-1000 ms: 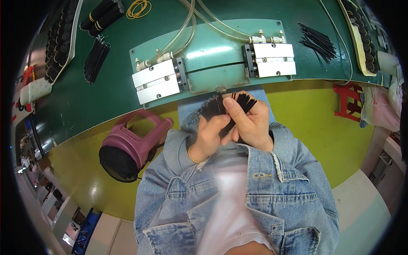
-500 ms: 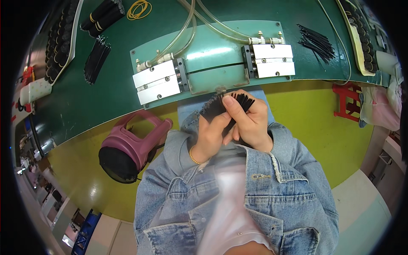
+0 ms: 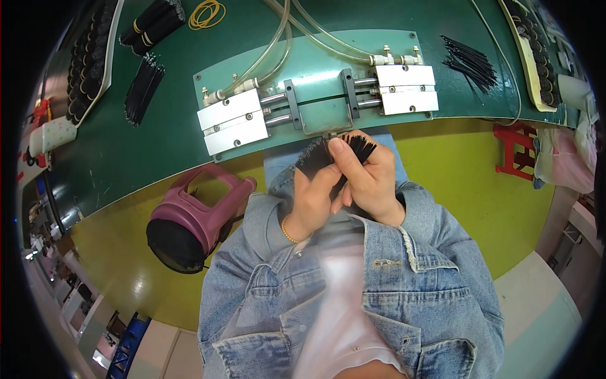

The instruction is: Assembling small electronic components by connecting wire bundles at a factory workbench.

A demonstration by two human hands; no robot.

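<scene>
Close together in front of the bench's near edge, both my hands are closed around thin black wires. My left hand [image 3: 309,199] grips a fanned bundle of black wires [image 3: 312,159] with pale tips. In my right hand [image 3: 374,180] is a second bunch of black wires [image 3: 360,147], its thumb pressed along it. The wire tips reach up to the small clamp ends [image 3: 328,134] at the edge of the fixture; whether a wire touches them I cannot tell. Two silver air cylinders, the left one [image 3: 233,123] and the right one [image 3: 407,90], stand with their rods out toward each other.
On the green bench [image 3: 170,151] lie loose black wires [image 3: 144,88] at left and more wires [image 3: 470,63] at right. Banded bundles [image 3: 151,28] and yellow rubber bands [image 3: 206,14] are at the back left. Clear air hoses [image 3: 284,31] cross the fixture. A purple stool [image 3: 196,211] stands below.
The cylinder rods have slid out, bringing the two black end blocks and their clear arms closer together above my hands. My hands have shifted only slightly, still holding the wires.
</scene>
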